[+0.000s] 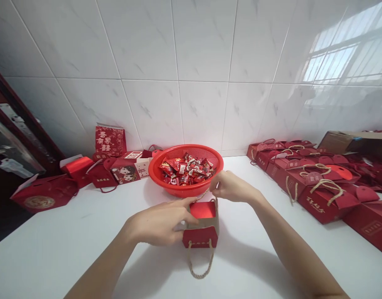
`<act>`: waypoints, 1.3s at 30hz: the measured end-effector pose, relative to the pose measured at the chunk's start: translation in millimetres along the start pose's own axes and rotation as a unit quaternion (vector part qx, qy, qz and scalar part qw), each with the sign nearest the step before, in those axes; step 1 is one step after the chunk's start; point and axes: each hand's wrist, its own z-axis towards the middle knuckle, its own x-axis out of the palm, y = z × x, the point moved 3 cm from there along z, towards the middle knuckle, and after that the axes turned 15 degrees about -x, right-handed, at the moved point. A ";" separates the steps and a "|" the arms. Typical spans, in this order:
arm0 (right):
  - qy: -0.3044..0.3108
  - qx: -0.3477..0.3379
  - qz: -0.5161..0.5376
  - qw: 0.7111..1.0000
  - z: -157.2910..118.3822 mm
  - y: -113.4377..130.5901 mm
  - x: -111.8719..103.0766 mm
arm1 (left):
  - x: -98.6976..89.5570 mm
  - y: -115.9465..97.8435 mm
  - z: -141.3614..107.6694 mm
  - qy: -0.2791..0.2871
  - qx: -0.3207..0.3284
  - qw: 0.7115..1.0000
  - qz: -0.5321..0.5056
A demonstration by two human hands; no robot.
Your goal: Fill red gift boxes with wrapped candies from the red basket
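A small red gift box stands with its top open on the white table in front of me. Its red inner back wall shows, and a twisted rope handle hangs down from the near side. My left hand grips the box's left side, the thumb over the rim and the other fingers partly hidden. At the far side of the box, my right hand pinches the back rope handle and holds it up; the fingertips are partly hidden.
Behind the box stands a red plastic basket of wrapped candies. Several closed red boxes with rope handles line the right, near a cardboard box. More red boxes stand at left, against a tiled wall.
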 end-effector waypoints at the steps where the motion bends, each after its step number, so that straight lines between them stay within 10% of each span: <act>1: -0.024 0.004 -0.007 1.000 0.2 -2.6 -3.0 | 0.0 -0.5 0.1 0.012 0.013 1.000 -0.007; 5: -0.070 -0.017 -0.023 0.997 -1.7 -1.4 -7.1 | 0.9 4.0 2.0 0.035 0.018 0.999 -0.022; 13: 0.073 -0.132 0.036 0.988 -4.5 15.2 0.8 | -0.8 17.6 7.4 0.046 -0.026 0.998 -0.034; 21: 0.181 -0.064 0.031 0.981 -10.7 0.2 10.8 | -0.2 20.5 12.2 0.027 -0.067 0.996 -0.061; 39: 0.180 -0.004 -0.132 0.975 -30.2 30.4 12.8 | -1.8 14.2 12.7 0.037 -0.036 0.987 -0.155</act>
